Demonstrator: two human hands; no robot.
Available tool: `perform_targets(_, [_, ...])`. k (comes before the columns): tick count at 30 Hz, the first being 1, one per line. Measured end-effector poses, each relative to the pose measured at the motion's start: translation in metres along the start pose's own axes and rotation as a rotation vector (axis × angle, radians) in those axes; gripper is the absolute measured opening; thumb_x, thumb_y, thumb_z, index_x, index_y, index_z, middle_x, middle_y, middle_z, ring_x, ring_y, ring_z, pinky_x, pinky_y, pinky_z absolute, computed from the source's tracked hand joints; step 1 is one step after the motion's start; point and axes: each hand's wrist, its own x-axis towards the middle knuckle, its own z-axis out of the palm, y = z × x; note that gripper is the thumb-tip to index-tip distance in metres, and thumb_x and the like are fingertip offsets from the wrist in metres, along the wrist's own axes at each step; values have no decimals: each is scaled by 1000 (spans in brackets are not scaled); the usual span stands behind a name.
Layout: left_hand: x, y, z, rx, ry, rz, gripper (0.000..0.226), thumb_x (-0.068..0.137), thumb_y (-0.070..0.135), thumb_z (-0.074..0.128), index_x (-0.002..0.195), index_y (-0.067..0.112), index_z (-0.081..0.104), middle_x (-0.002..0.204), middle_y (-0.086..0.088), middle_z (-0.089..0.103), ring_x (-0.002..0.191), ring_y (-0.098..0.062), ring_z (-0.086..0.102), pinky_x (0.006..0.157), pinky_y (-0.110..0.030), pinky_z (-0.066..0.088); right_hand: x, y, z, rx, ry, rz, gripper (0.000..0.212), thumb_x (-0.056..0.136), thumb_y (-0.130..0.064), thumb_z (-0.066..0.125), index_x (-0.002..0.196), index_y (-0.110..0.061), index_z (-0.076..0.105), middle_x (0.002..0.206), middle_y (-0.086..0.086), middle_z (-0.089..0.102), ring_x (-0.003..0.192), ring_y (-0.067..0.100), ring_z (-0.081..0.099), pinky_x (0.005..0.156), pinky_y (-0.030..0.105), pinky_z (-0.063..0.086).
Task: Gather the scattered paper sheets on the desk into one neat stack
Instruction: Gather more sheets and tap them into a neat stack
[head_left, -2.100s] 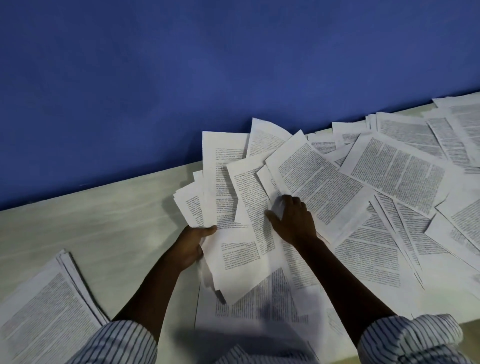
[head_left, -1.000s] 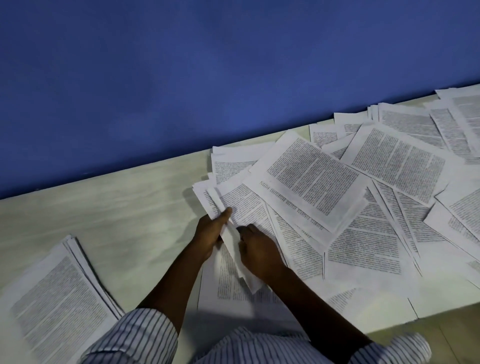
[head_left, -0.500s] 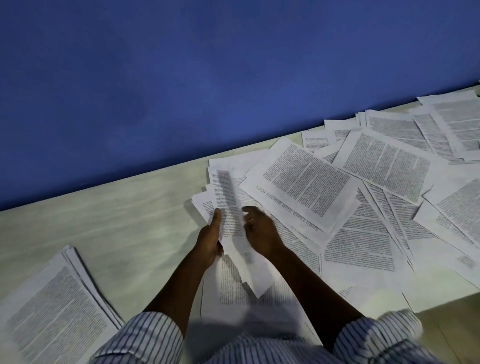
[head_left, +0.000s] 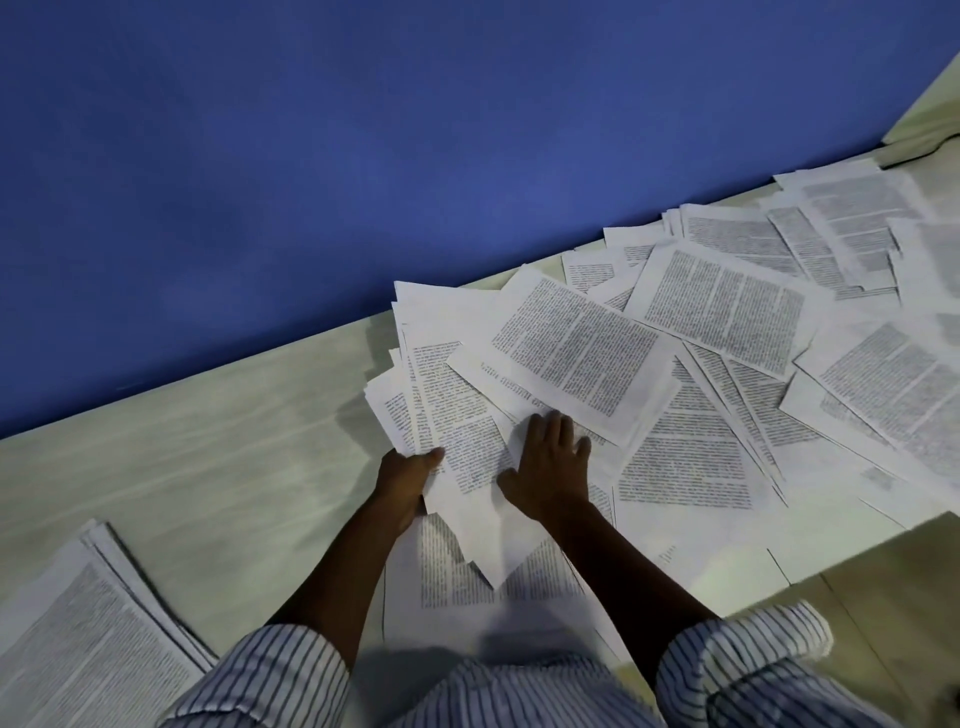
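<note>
Here we log left hand gripping a fanned bundle of sheets, right hand flat and open on loose sheets toward 3 o'clock, neat stack on desk at 8 o'clock.

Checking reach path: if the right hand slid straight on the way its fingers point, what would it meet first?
The right hand lies flat, fingers pointing away toward the wall. First in line is the large two-column sheet lying on top of the pile, its near edge just past the fingertips. Depth is unclear; the fingertips may already touch it.
</note>
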Motion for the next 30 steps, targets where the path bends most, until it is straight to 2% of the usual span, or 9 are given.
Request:
perform_targets(5, [-1, 1, 3, 13, 14, 15, 27, 90, 3, 69, 115, 11, 67, 99, -3, 71, 88, -25, 69, 68, -32, 54, 7, -8, 1, -96, -16, 25, 83, 66, -42, 72, 131, 3, 48, 128, 29, 51, 116, 46, 49, 90, 62, 45])
perform_targets(10, [-3, 2, 2, 11, 43, -33, 27, 88, 5, 72, 114, 7, 69, 111, -13, 73, 97, -33, 70, 84, -51, 57, 9, 0, -16, -8, 69, -46, 34, 86, -13, 50, 119, -3, 54, 112, 17, 57, 100, 35, 56, 71, 40, 49])
perform_targets(12, [-6, 2, 0, -1, 27, -31, 27, 88, 3, 71, 115, 6, 68, 112, -13, 73, 95, -33, 70, 81, -46, 58, 10, 3, -25, 81, 105, -74, 28, 87, -6, 47, 114, -6, 57, 109, 13, 61, 96, 32, 60, 66, 34, 45])
perform_targets(15, [-11, -1, 0, -31, -6, -13, 31, 89, 0, 68, 120, 3, 67, 111, -12, 73, 94, -31, 71, 75, -37, 58, 8, -7, -28, 215, 77, -75, 35, 85, -2, 46, 117, -5, 60, 109, 13, 64, 94, 32, 65, 73, 35, 52])
perform_targets(18, [-13, 0, 6, -7, 10, -9, 28, 92, 31, 69, 113, 12, 71, 96, -6, 78, 88, -29, 72, 81, -44, 56, 1, -30, -23, 345, 5, -114, 37, 86, -3, 46, 120, -6, 61, 112, 13, 65, 102, 31, 65, 86, 37, 53])
perform_targets(21, [-8, 5, 12, 60, 38, -34, 55, 79, 72, 63, 100, 22, 71, 95, -6, 77, 91, -28, 73, 87, -50, 56, -5, -49, -16, 464, -80, -234, 37, 89, -5, 48, 124, -6, 61, 115, 15, 65, 107, 31, 62, 91, 36, 49])
perform_targets(23, [-4, 7, 11, 82, 76, 19, 49, 79, 63, 71, 108, 23, 70, 101, -5, 76, 93, -24, 73, 88, -44, 59, -4, -52, -16, 603, -163, -319, 28, 94, -10, 50, 117, -6, 66, 112, 13, 68, 103, 28, 63, 86, 34, 48])
perform_targets(26, [1, 7, 2, 76, 99, 24, 35, 85, 23, 78, 117, 13, 70, 112, -11, 74, 93, -27, 72, 87, -42, 59, 8, -35, -28, 754, -216, -334, 18, 97, -19, 61, 103, -9, 75, 106, 4, 73, 94, 14, 66, 85, 24, 48])
perform_targets(30, [6, 5, -6, 28, 70, -30, 37, 90, 4, 70, 126, 4, 65, 120, -14, 69, 100, -33, 68, 88, -43, 56, 49, 16, -47, 657, 125, -110, 21, 95, -28, 57, 102, -15, 73, 110, 9, 70, 102, 26, 67, 84, 27, 47])
